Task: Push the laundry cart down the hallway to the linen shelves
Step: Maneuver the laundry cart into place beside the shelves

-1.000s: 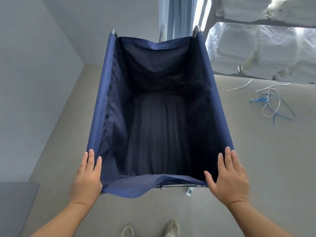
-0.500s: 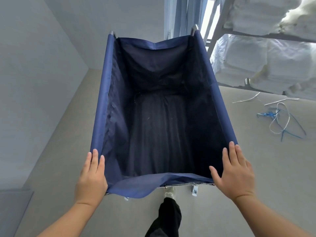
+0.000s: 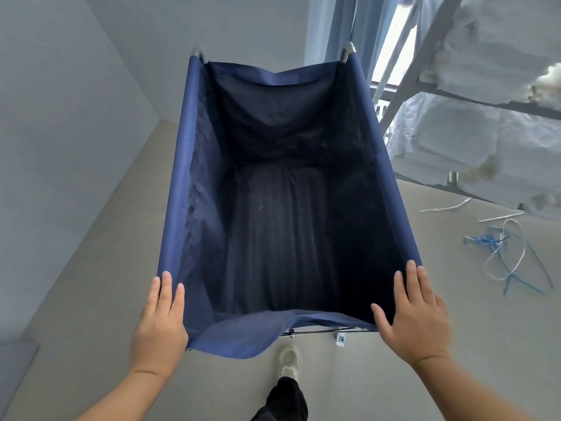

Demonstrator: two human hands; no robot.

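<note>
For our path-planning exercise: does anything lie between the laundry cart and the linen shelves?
Yes: loose blue and white cords lie on the floor right of the laundry cart, in front of the linen shelves.

Laundry cart (image 3: pixel 179 189): navy blue fabric, darker inside. Linen (image 3: pixel 455 138): white. Floor (image 3: pixel 91 238): beige. Cords (image 3: pixel 501 256): blue and white. Shoe (image 3: pixel 290 360): white.

Daylight comes through the window (image 3: pixel 394 34) past the far right corner of my laundry cart (image 3: pixel 174 189), burnt out to white glare. Right of the cart the linen shelves (image 3: pixel 485 100) are overexposed and smeared soft. Inside the cart lies deep shadow. The wide lens splays the cart's rails outward. My left hand (image 3: pixel 159 323) and right hand (image 3: pixel 416 320), at its near corners, are softly lit.
</note>
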